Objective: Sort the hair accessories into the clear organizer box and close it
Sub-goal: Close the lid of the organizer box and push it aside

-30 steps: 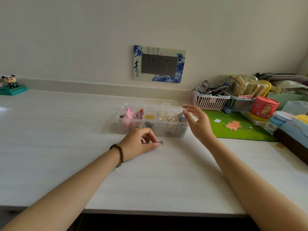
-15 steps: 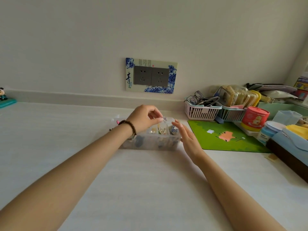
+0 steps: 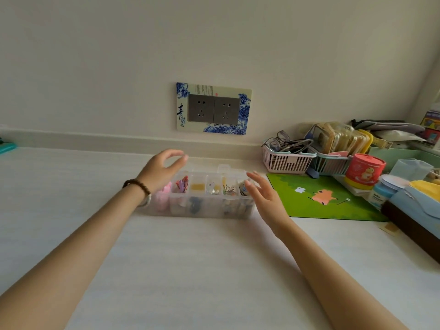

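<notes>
At centre frame the clear organizer box (image 3: 202,198) stood on the white counter (image 3: 190,270), its lid (image 3: 221,169) apparently lying open behind it, though the clear plastic was hard to read. Its compartments held hair accessories (image 3: 182,186), and none lay loose on the counter, so sorting looked finished and only closing remained. The left hand (image 3: 162,170) hovered over the box's left end and the right hand (image 3: 264,194) beside its right end, both empty with fingers spread.

Clear organizer box (image 3: 202,208) (lid open), filled
</notes>
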